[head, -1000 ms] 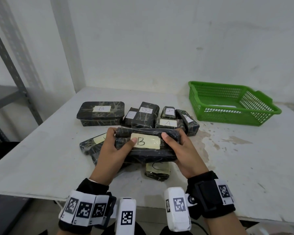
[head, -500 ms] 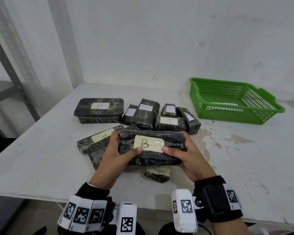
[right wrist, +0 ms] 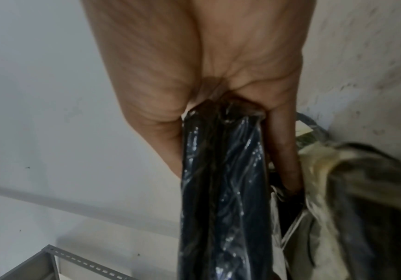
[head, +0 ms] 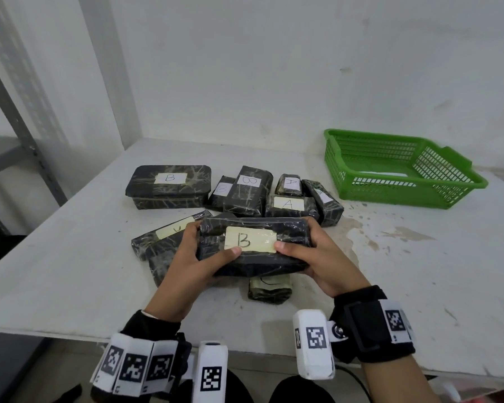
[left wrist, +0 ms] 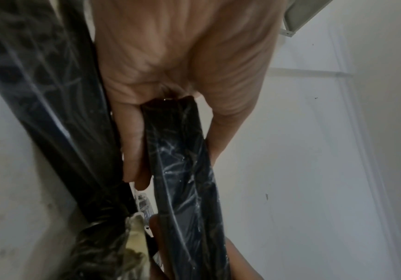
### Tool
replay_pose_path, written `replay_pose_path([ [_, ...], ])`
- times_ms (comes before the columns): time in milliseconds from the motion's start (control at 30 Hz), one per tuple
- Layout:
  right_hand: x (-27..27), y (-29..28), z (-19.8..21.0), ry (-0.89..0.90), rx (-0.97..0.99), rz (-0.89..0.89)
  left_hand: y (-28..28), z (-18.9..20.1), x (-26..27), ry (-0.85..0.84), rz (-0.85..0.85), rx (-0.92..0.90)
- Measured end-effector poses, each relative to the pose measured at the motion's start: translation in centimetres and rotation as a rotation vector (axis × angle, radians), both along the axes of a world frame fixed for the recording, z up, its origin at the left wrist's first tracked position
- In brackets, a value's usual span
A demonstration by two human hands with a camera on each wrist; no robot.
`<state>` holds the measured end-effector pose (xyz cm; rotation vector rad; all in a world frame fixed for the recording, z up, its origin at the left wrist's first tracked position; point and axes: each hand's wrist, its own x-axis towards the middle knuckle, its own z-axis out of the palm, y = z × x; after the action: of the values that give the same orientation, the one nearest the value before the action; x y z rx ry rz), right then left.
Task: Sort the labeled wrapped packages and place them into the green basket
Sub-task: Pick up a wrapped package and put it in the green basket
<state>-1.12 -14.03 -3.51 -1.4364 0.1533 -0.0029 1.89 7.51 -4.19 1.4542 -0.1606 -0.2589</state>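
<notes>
long black plastic-wrapped package with a cream label marked b (head: pixel 252 247), held above the white table (head: pixel 70 257) and the pile of other wrapped packages (head: pixel 274 196). left hand (head: pixel 192 263) and right hand (head: pixel 323 258) each clamp one end, thumb on the labelled face, fingers curled beneath. the long axis runs left to right between the palms. the green slotted plastic basket (head: pixel 448 184) lies well apart, ahead and to the right, nearer the right hand; the carry probably leads that way.
</notes>
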Motion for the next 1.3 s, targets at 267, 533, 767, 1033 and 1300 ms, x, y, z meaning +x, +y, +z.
replay_pose_path([
  [267, 1.2, 0.7, 0.0, 0.004, 0.053, 0.031, 0.7, 0.9, 0.0, -0.065, 0.024, -0.007],
  [533, 0.5, -0.2, 0.7, -0.069, 0.152, 0.065, -0.1, 1.1, 0.3, -0.157, 0.085, 0.009],
  [767, -0.1, -1.5, 2.2, -0.169, 0.076, 0.078, -1.1, 1.9, 0.4, -0.099, -0.008, -0.105],
  [1033, 0.6, -1.8, 2.2, -0.185, 0.130, 0.049, -1.8, 2.4, 0.7, -0.098, -0.005, -0.136],
  [1300, 0.2, -2.2, 0.4, -0.161, -0.062, 0.000, -1.8, 1.4, 0.6, -0.170, -0.011, -0.019],
])
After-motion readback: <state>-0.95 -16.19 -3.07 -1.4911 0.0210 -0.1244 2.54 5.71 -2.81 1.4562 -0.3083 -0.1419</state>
